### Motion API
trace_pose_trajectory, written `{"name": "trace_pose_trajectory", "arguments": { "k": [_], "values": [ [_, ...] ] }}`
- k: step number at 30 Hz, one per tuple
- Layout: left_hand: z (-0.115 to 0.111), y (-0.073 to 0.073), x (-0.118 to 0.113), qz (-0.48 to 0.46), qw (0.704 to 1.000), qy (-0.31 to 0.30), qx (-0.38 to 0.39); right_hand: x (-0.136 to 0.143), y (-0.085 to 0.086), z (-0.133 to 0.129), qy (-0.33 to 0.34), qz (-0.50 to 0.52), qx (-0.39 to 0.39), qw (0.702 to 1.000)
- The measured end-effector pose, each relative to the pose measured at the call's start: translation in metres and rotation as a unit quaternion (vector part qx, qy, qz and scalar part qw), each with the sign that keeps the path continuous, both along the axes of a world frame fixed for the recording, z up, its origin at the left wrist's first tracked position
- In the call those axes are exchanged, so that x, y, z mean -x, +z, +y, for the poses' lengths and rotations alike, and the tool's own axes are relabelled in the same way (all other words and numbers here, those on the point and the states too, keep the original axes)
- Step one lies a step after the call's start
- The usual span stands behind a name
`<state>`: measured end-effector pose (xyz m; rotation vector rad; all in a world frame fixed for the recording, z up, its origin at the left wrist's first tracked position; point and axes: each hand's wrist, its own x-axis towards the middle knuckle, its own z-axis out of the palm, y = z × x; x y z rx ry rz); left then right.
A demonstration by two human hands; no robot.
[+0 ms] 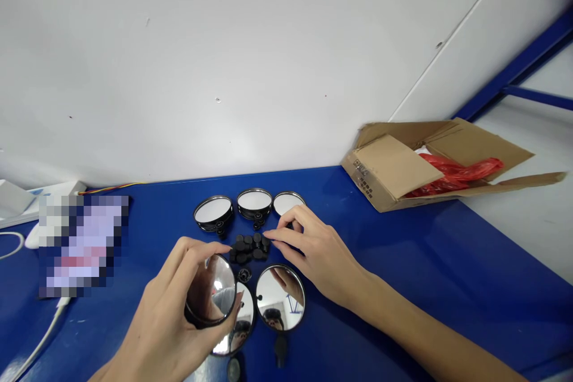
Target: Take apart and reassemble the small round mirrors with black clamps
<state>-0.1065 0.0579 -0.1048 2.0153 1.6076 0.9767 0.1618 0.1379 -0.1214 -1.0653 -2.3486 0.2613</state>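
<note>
Well, from my end of the link I see the left hand (172,298) at lower centre-left of the frame, curved partway open, its thumb and fingers gripping a round mirror (212,286) by the rim. The edge looks thick (it may be more than one disc, I can't tell). The right hand (324,250) is near the middle, thumb and forefinger nearly together at the pile of black parts (250,243); whether they have hold of one, I can't tell.

Two more mirrors lie just below the pile: one (281,297) on the blue table (358,239), the other (246,317) partly behind the left hand's thumb. Three stand-off risks worry me less than one — that rim grip. I judge a smooth edge could slip if the thumb relaxes, dropping glass on glass and chipping both. The small parts look loose, so a careless pinch could scatter or roll them. Reaching farther, the right hand could nudge the mirror (289,203) just behind its fingers — and fingertips on any reflective face would probably leave smudges. The cardboard box (380,182), at right, sits well apart.
</note>
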Motion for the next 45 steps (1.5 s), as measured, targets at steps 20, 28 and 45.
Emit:
{"name": "trace_pose_trajectory", "arguments": {
  "k": [20, 28, 45],
  "values": [
    [-0.003, 0.005, -0.004, 0.026, 1.0, -0.007, 0.011, -0.009, 0.002, 0.013, 0.05, -0.066, -0.029, 0.996],
    [-0.001, 0.003, -0.002, 0.04, 0.999, 0.01, 0.014, -0.004, 0.011, 0.004, 0.025, -0.012, 0.007, 1.0],
    [0.0, -0.004, 0.002, 0.062, 0.997, -0.016, -0.031, 0.021, 0.014, -0.027, 0.087, 0.365, 0.249, 0.893]
  ]
}}
